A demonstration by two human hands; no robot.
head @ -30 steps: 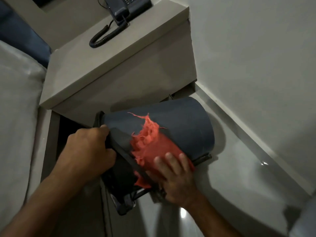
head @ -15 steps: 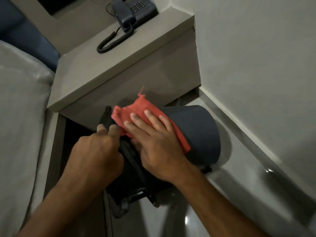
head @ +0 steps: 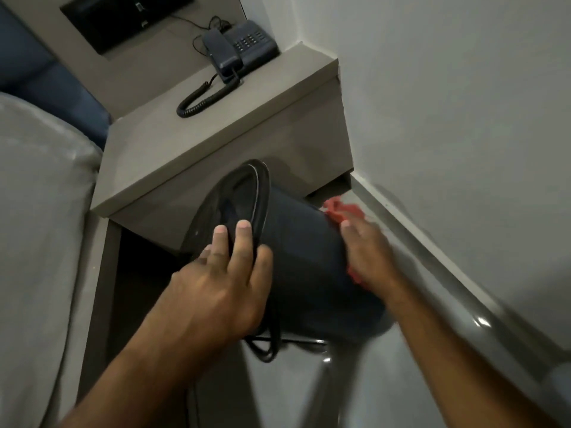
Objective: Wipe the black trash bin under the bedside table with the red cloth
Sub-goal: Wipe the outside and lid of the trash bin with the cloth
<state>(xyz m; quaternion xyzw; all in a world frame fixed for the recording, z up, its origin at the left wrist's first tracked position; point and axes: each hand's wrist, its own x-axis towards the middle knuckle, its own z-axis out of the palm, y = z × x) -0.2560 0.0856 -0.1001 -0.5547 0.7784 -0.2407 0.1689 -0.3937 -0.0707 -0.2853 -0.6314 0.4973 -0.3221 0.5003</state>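
Black trash bin tilted in front of the bedside table, rim now turned toward it. Left hand grips the rim; right hand has moved from the bin's upper side to its far side, pressing the red cloth flat there.

The black trash bin at the centre of the frame looks like smooth, matt plastic, with a slightly shinier rim. The red cloth at its right edge is a soft fabric with a frayed, ragged edge. The desk above has a flat, matt, beige-grey finish. The telephone in the upper middle is dark matt plastic with a coiled cord. The floor at lower right is glossy and shows bright reflections. The bed at left is covered in pale, smooth cloth.
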